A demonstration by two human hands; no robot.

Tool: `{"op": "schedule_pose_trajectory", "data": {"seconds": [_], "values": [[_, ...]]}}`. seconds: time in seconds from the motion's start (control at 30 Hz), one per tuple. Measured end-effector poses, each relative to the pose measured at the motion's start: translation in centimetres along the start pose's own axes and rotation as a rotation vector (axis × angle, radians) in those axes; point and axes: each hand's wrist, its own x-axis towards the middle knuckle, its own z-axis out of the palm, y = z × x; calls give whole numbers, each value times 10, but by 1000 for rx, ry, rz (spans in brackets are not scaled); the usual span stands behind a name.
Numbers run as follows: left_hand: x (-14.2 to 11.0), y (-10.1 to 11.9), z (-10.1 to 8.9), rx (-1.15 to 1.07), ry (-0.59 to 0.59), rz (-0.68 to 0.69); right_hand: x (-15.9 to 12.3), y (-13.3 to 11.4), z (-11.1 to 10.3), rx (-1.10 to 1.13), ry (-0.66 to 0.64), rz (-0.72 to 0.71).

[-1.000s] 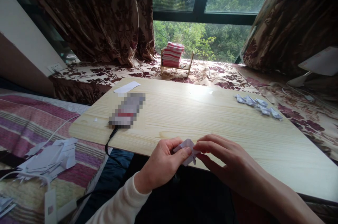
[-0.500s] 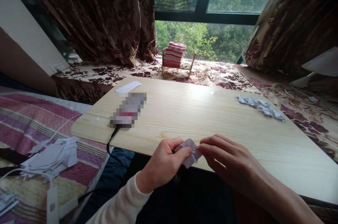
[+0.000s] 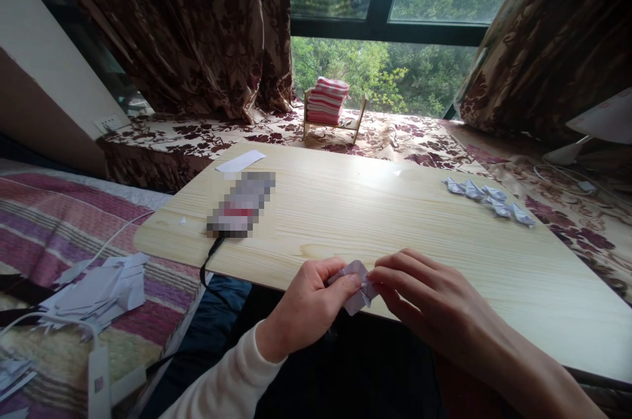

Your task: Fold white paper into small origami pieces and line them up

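Observation:
A small piece of folded white paper [image 3: 356,304] is held at the near edge of the wooden table [image 3: 316,208]. My left hand [image 3: 311,304] is closed on it, with the thumb pressed on top and the fingers behind. From the other side, my right hand [image 3: 419,287] pinches the paper's right edge between thumb and fingertips. Those fingertips partly cover the folds. Several folded white paper pieces [image 3: 486,198] lie in a cluster at the table's right side.
A blurred-out device [image 3: 241,205] with a black cable lies on the table's left, near a white paper strip [image 3: 241,161]. Paper sheets [image 3: 106,290] and a power strip [image 3: 98,379] rest on the striped bed at left. Folded pink-striped cloths [image 3: 326,101] sit on a small stand by the window.
Almost nothing differs. Both hands stay on the folded paper, with only slight shifts of the right fingertips at its edge.

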Motion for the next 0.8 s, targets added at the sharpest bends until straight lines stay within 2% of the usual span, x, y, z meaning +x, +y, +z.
{"op": "schedule_pose_trajectory", "data": {"seconds": [0.8], "values": [[0, -4, -1, 34, -9, 34, 5, -4, 2, -76, 44, -45]]}}
